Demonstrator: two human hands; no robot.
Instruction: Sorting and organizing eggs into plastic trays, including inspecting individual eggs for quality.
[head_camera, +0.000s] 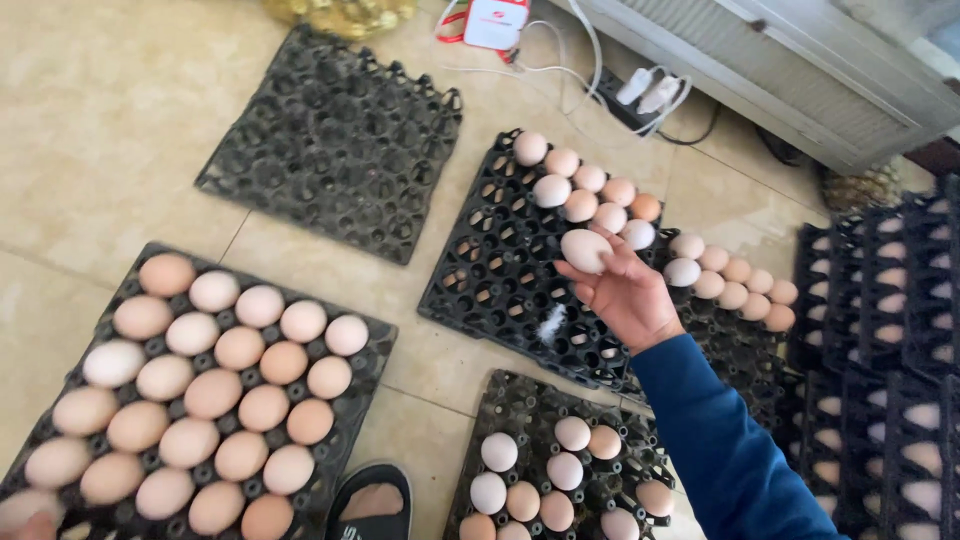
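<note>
right hand (628, 290) fingers pinch pale egg (585, 250) over far black egg tray (490, 270) | light, brittle, smooth; cradle round its middle | left hand unseen

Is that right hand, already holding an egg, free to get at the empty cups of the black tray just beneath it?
Probably yes. The right hand holds the egg directly above the middle tray; its near cups are bare apart from a small white feather, and nothing lies between.
</note>
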